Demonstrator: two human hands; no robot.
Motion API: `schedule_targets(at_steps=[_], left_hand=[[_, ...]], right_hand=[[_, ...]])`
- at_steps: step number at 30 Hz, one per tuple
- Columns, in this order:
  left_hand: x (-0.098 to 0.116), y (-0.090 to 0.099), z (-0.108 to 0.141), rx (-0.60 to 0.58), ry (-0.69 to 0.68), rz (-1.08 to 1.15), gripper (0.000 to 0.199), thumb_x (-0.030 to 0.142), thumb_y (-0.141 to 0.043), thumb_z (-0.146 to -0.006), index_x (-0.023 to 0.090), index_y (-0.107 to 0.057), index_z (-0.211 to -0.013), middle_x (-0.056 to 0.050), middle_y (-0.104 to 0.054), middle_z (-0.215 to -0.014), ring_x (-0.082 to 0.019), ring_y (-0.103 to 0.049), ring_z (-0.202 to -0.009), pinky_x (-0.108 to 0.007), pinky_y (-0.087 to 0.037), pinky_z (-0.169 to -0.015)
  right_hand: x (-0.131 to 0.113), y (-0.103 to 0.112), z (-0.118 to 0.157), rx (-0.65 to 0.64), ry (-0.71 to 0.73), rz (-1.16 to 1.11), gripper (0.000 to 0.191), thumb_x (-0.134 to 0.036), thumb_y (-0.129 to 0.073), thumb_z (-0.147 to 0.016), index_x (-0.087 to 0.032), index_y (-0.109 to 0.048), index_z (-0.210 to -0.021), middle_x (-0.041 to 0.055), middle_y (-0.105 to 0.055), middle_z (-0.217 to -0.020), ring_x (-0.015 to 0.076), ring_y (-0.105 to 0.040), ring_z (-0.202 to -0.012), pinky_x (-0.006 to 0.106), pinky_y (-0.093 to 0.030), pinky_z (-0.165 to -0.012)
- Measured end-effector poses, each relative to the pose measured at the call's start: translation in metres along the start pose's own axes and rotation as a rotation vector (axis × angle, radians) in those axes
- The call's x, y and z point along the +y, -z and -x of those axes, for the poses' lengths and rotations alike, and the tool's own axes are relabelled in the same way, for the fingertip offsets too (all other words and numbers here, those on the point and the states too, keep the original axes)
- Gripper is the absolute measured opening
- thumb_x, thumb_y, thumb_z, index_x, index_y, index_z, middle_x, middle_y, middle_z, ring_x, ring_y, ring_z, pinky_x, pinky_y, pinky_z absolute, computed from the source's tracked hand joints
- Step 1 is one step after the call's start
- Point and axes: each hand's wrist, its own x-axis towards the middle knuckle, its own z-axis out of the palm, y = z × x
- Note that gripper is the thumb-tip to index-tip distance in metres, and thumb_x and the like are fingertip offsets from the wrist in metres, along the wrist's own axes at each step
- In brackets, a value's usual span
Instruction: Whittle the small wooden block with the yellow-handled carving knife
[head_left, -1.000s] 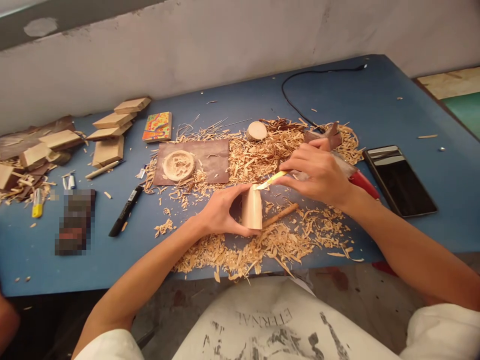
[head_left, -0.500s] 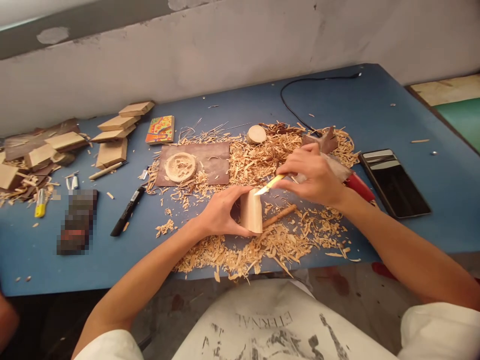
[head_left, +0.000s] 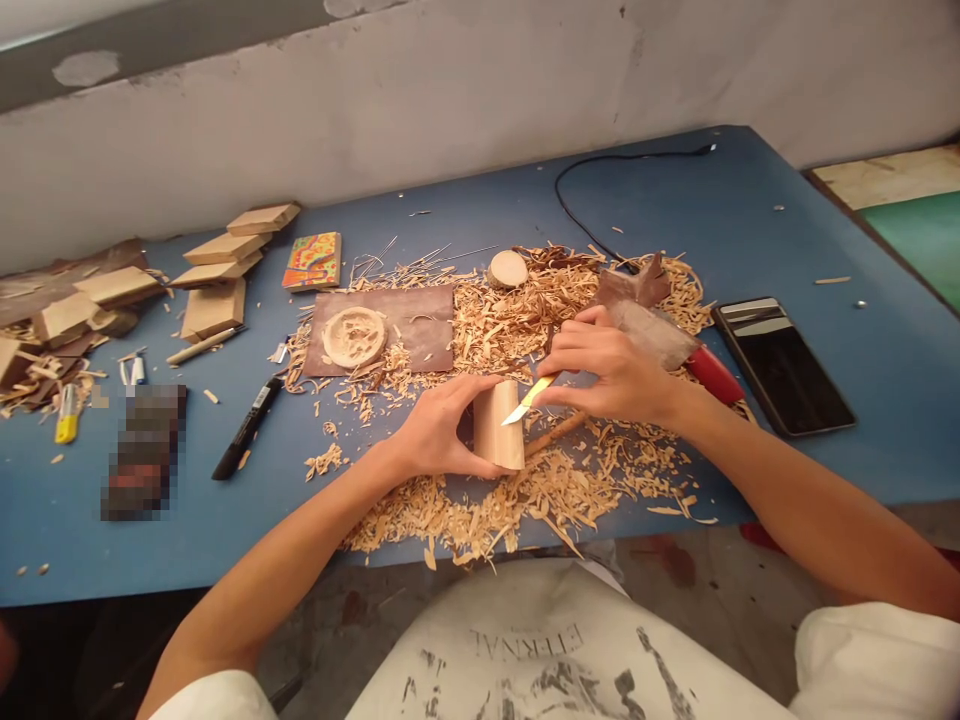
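Observation:
A pale wooden block (head_left: 495, 430) stands between the thumb and fingers of my left hand (head_left: 439, 428), which grips it at its top and bottom ends. My right hand (head_left: 600, 368) is closed round a yellow-handled knife (head_left: 541, 386). The blade lies over the block's right part, its tip pointing down and left; whether it touches the wood I cannot tell. Wood shavings (head_left: 562, 485) lie below and around both hands. A thin wooden stick (head_left: 556, 432) rests among them, just right of the block.
Beyond my hands are a brown sheet (head_left: 427, 325) with a carved round piece (head_left: 355, 337) and a small wood disc (head_left: 508, 269). A phone (head_left: 787, 370) lies right, near a red handle (head_left: 716, 376). Left are a black marker (head_left: 246, 430) and wooden blocks (head_left: 214, 308).
The knife tip has moved down and slightly left over the block. My right hand has shifted down a little, and the block's face is turned more toward the camera.

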Motion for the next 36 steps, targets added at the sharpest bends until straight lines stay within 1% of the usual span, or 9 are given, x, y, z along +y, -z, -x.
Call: schedule_targets(at_steps=[5,8,10,12,15,17,23,27,36], left_hand=[[0.001,0.0,0.0,0.003,0.02,-0.035,0.095,0.056,-0.089,-0.06,0.021,-0.051,-0.139,-0.013,-0.07,-0.124,-0.032,-0.069,-0.107,-0.047,-0.056,-0.091],[0.001,-0.001,0.0,0.023,0.0,-0.065,0.093,0.054,-0.087,-0.06,0.021,-0.051,-0.139,-0.013,-0.07,-0.124,-0.032,-0.069,-0.106,-0.046,-0.056,-0.089],[0.002,-0.001,0.001,0.016,-0.042,-0.072,0.092,0.051,-0.087,-0.061,0.02,-0.051,-0.14,-0.014,-0.07,-0.126,-0.032,-0.069,-0.109,-0.046,-0.056,-0.09],[0.002,-0.001,0.001,0.001,-0.064,-0.069,0.092,0.05,-0.087,-0.062,0.02,-0.05,-0.141,-0.014,-0.069,-0.128,-0.033,-0.069,-0.111,-0.047,-0.056,-0.092],[0.001,0.0,0.002,-0.019,-0.054,-0.065,0.093,0.05,-0.087,-0.062,0.021,-0.049,-0.142,-0.014,-0.069,-0.129,-0.033,-0.069,-0.112,-0.047,-0.056,-0.093],[-0.001,-0.001,0.003,-0.016,-0.065,-0.068,0.095,0.051,-0.087,-0.062,0.021,-0.048,-0.143,-0.015,-0.069,-0.131,-0.033,-0.069,-0.114,-0.047,-0.056,-0.094],[-0.004,-0.005,0.004,0.015,-0.08,-0.075,0.097,0.053,-0.087,-0.062,0.023,-0.047,-0.145,-0.014,-0.067,-0.134,-0.034,-0.068,-0.117,-0.048,-0.056,-0.096],[-0.002,-0.004,0.003,0.009,-0.055,-0.066,0.096,0.053,-0.087,-0.062,0.023,-0.048,-0.144,-0.013,-0.069,-0.129,-0.032,-0.069,-0.111,-0.046,-0.057,-0.092],[0.002,-0.004,-0.001,-0.003,-0.009,-0.068,0.095,0.058,-0.086,-0.062,0.022,-0.05,-0.142,-0.013,-0.07,-0.124,-0.032,-0.07,-0.107,-0.046,-0.056,-0.091]], right_hand=[[-0.005,0.0,0.0,0.025,-0.005,0.08,0.033,-0.055,-0.07,-0.092,-0.023,-0.073,-0.085,-0.0028,-0.071,-0.076,0.0149,-0.06,-0.073,0.038,-0.034,-0.089],[0.008,0.002,0.002,0.075,-0.024,0.21,0.032,-0.054,-0.068,-0.093,-0.024,-0.073,-0.085,-0.0014,-0.072,-0.079,0.0172,-0.062,-0.078,0.04,-0.033,-0.091],[0.026,0.004,0.005,0.122,-0.092,0.341,0.032,-0.055,-0.067,-0.094,-0.024,-0.073,-0.085,0.0003,-0.074,-0.082,0.0201,-0.062,-0.082,0.043,-0.032,-0.093],[0.041,0.009,0.007,0.247,-0.189,0.468,0.037,-0.057,-0.066,-0.094,-0.023,-0.071,-0.08,0.002,-0.074,-0.08,0.023,-0.062,-0.083,0.045,-0.031,-0.092],[0.045,0.015,0.007,0.345,-0.268,0.454,0.035,-0.057,-0.068,-0.092,-0.023,-0.071,-0.086,0.0037,-0.075,-0.086,0.0237,-0.063,-0.086,0.046,-0.031,-0.094],[0.033,0.015,0.005,0.301,-0.218,0.357,0.032,-0.055,-0.069,-0.093,-0.023,-0.07,-0.088,0.0035,-0.075,-0.086,0.0222,-0.063,-0.086,0.045,-0.032,-0.095],[-0.009,0.004,-0.001,0.041,0.011,0.043,0.03,-0.052,-0.071,-0.093,-0.023,-0.069,-0.086,-0.0011,-0.069,-0.077,0.016,-0.059,-0.075,0.04,-0.034,-0.09],[-0.014,0.004,-0.001,-0.015,0.051,0.091,0.03,-0.05,-0.07,-0.094,-0.021,-0.071,-0.086,-0.0008,-0.067,-0.075,0.0155,-0.056,-0.073,0.04,-0.034,-0.088],[-0.011,0.01,0.0,-0.008,0.064,0.189,0.034,-0.053,-0.066,-0.096,-0.022,-0.073,-0.086,-0.0009,-0.067,-0.074,0.0156,-0.055,-0.072,0.039,-0.034,-0.088]])
